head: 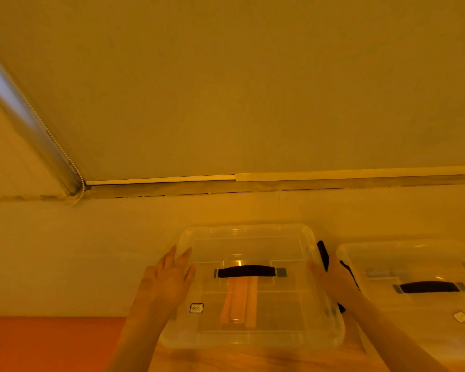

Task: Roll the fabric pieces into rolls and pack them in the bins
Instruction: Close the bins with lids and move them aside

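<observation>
Wood table point(253, 358), amber light. Clear bin point(253, 331), lid on, rolled fabric point(239, 304) inside. Left hand point(169, 277) flat on lid, fingers straight; right hand point(330, 280) at far edge, grip unclear. Press w/ both sides evenly.

In front of you stands a plain wall point(253, 89), and a white strip point(333, 175) runs along its foot. At your left you see a window blind point(24, 108) with its bead chain point(77, 181), and the wooden desk point(226, 361) lies below.

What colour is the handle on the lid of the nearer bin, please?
Black, or very dark, seen in the head view: handle.
</observation>
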Demonstrator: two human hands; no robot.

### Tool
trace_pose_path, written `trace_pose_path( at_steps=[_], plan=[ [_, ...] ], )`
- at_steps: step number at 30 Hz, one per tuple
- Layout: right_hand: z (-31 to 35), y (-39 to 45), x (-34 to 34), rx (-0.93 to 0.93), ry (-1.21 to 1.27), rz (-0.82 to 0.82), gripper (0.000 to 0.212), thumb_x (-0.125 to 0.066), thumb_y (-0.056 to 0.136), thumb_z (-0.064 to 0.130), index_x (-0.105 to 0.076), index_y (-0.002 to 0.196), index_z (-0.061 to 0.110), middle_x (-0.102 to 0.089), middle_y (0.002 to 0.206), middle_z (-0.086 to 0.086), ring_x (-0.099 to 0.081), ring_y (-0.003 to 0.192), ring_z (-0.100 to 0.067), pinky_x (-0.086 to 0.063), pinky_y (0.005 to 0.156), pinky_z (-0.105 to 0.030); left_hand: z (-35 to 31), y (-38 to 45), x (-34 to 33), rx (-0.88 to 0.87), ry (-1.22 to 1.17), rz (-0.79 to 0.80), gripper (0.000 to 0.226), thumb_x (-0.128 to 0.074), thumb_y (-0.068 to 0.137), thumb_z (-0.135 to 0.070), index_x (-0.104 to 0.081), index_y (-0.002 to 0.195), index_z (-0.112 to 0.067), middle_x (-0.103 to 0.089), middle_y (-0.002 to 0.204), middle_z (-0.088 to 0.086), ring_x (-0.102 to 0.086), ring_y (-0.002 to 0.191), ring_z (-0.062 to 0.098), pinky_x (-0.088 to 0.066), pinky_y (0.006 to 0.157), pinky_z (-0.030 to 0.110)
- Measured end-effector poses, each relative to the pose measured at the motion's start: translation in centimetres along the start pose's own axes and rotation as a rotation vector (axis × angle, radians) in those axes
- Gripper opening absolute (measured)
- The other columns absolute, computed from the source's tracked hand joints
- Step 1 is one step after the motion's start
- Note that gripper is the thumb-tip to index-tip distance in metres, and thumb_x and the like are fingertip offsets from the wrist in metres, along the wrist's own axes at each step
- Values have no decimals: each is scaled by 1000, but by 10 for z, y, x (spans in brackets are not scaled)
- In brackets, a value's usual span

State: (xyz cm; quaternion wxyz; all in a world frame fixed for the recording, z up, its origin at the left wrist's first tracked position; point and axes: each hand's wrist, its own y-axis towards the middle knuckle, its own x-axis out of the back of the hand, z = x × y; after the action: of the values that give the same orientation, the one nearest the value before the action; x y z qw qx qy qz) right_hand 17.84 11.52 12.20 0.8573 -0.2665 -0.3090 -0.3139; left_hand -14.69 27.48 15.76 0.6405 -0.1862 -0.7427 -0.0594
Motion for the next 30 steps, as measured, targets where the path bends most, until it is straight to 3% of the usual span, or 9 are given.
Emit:
trace_pose_path(
  at_steps=[4, 8, 13, 15, 17, 20, 23, 30],
  plan=[
    [9, 12, 2, -93, 39, 33, 70, -55, 90, 44, -31, 142, 5, -59, 116, -14, -58, 85, -20, -39, 50, -20, -8, -3, 5, 1, -65, 44, 54, -25, 101, -45, -4, 150, -37, 2, 159, 4, -27, 140, 30, -35, 107, 38],
    [19, 15, -4, -49, 29, -52, 61, -46, 90, 54, -44, 127, 6, -61, 99, -8, -59, 75, -17, -47, 55, -26, -12, -9, 13, -15, -76, 40, 53, -25, 102, -42, -2, 150, -36, 4, 159, 4, -33, 136, 29, -41, 101, 33],
    [23, 10, -4, -44, 8, -50, 54, -42, 95, 48, -42, 128, 6, -62, 99, -11, -62, 80, -22, -43, 56, -27, -15, -12, 14, -19, -76, 27, 53, -24, 102, -40, 0, 149, -36, 5, 159, 6, -36, 135, 28, -45, 97, 30],
    [26, 9, -4, -44, -29, -59, 48, -40, 97, 46, -45, 122, 5, -60, 87, -5, -58, 71, -17, -40, 52, -24, -15, -12, 14, -32, -78, 21, 54, -24, 102, -40, 1, 149, -35, 5, 159, 7, -37, 134, 29, -47, 93, 29],
    [28, 8, -5, -63, -68, -68, 41, -36, 99, 43, -48, 111, 5, -50, 73, 2, -49, 62, -10, -34, 49, -23, -15, -13, 14, -35, -72, 19, 54, -24, 102, -40, 1, 149, -34, 5, 159, 7, -35, 136, 30, -47, 92, 28],
    [32, 5, -5, -83, -69, -73, 37, -35, 99, 41, -47, 105, 6, -45, 69, 3, -45, 59, -8, -32, 48, -23, -17, -14, 16, -31, -80, 14, 54, -25, 102, -39, 1, 149, -34, 4, 159, 7, -32, 138, 29, -46, 95, 29],
    [32, 7, -5, -99, -36, -65, 35, -38, 99, 38, -47, 107, 4, -45, 70, 3, -45, 60, -9, -33, 49, -23, -16, -15, 17, -32, -80, 15, 54, -25, 102, -40, 1, 149, -34, 4, 159, 6, -31, 138, 30, -43, 99, 31],
    [36, 6, 0, -108, 17, -16, 38, -40, 99, 36, -46, 117, 3, -52, 85, -5, -52, 78, -20, -41, 67, -33, -17, -16, 17, -26, -71, 13, 54, -25, 102, -39, 1, 149, -33, 5, 159, 5, -30, 138, 29, -41, 101, 31]
  ],
)
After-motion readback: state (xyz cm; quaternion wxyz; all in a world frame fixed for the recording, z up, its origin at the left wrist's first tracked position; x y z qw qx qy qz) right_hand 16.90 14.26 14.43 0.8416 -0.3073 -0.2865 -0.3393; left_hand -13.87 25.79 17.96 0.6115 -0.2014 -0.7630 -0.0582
